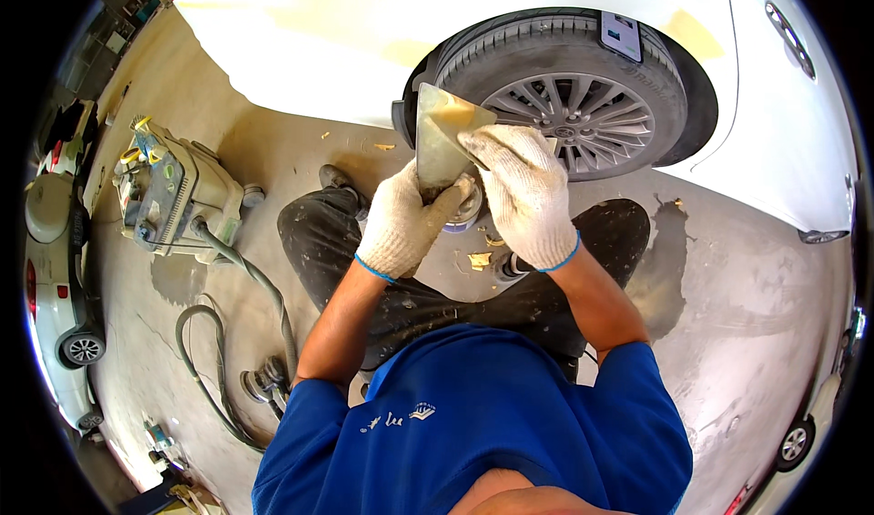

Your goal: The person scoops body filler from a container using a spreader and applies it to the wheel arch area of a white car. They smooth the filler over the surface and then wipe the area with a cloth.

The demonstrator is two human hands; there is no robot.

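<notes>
My left hand (399, 222), in a white knit glove with a blue cuff, is closed on the lower end of a translucent, pale-green mixing board (441, 142). Yellowish putty (455, 111) is smeared over the board's upper right part. My right hand (526, 192), gloved the same way, is closed against the board's right edge. Its fingers grip a thin, flat scraper (475, 161), mostly hidden by the glove. Partly covered by the left fingers, a round tin (466, 213) sits low between my knees. Both hands are in front of a car wheel (569, 119).
The white car body (300, 41) bears yellowish patches above the wheel. A phone (621, 36) rests on top of the tyre. At left stand a wheeled dust extractor (187, 196), its hose (264, 283) and a sander (264, 383). Yellow scraps (480, 261) litter the concrete floor.
</notes>
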